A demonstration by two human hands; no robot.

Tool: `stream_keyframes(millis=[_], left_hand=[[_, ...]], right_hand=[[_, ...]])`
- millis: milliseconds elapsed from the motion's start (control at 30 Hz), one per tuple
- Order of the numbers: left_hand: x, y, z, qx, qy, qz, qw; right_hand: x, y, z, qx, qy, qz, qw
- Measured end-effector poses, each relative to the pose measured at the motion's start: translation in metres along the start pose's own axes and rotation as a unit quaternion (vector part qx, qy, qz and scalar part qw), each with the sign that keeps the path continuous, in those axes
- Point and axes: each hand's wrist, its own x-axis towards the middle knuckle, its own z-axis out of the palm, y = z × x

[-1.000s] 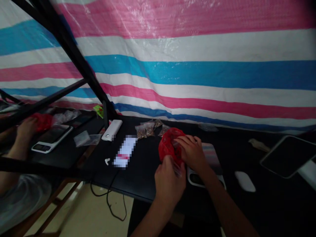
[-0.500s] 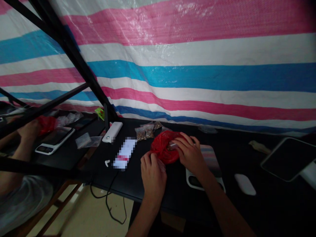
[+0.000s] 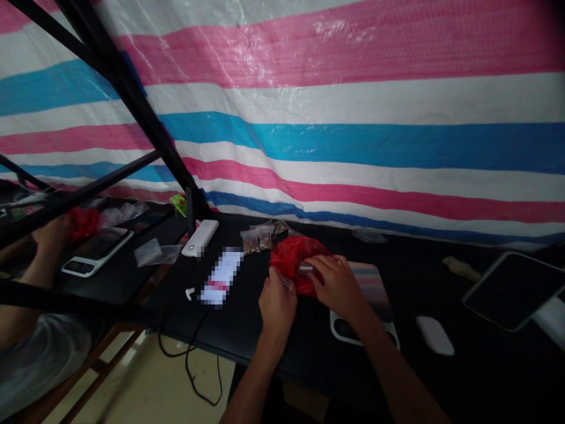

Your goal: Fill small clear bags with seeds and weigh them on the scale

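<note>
Both my forearms come up from the bottom of the view and angle in toward each other, so the hands end up close together around the middle. My left hand (image 3: 277, 301) sits back-up, knuckles away from me, fingers curled under in a loose pinch. My right hand (image 3: 336, 282) is a bit further out and just to the right of it, palm down, fingers bent and reaching left, thumb tucked out of sight. Wrists are pretty much straight.

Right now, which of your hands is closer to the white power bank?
Left. The left hand sits just right of the power bank; the right hand is farther right, on the red bag.
</note>
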Motion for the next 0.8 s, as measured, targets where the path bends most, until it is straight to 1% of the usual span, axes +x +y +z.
stream_keyframes(millis=[67,133,200,267,333,367,433,600,800], left_hand=[[0.003,-0.003,-0.001,-0.073,-0.004,0.002,0.997],[0.005,-0.006,0.0,-0.159,0.012,0.022,0.987],[0.008,-0.008,0.005,-0.251,0.03,0.042,0.967],[0.013,-0.009,0.01,-0.339,0.044,0.053,0.938],[0.02,-0.011,0.016,-0.404,0.052,0.059,0.911],[0.023,-0.012,0.018,-0.422,0.056,0.062,0.903],[0.026,-0.014,0.021,-0.44,0.063,0.065,0.894],[0.023,-0.015,0.022,-0.462,0.062,0.074,0.882],[0.02,-0.012,0.02,-0.477,0.043,0.095,0.873]], right_hand=[[0.001,0.001,-0.001,-0.01,0.014,0.011,1.0],[0.001,0.002,-0.001,-0.014,0.011,0.017,1.0],[0.001,0.003,0.0,-0.016,0.0,0.02,1.0],[0.0,0.004,0.001,-0.02,-0.011,0.021,1.0],[0.0,0.005,0.003,-0.026,-0.02,0.025,0.999],[0.0,0.005,0.003,-0.029,-0.023,0.026,0.999],[0.0,0.006,0.003,-0.032,-0.027,0.028,0.999],[0.0,0.005,0.003,-0.031,-0.023,0.022,0.999],[-0.001,0.002,0.006,-0.029,-0.049,0.007,0.998]])
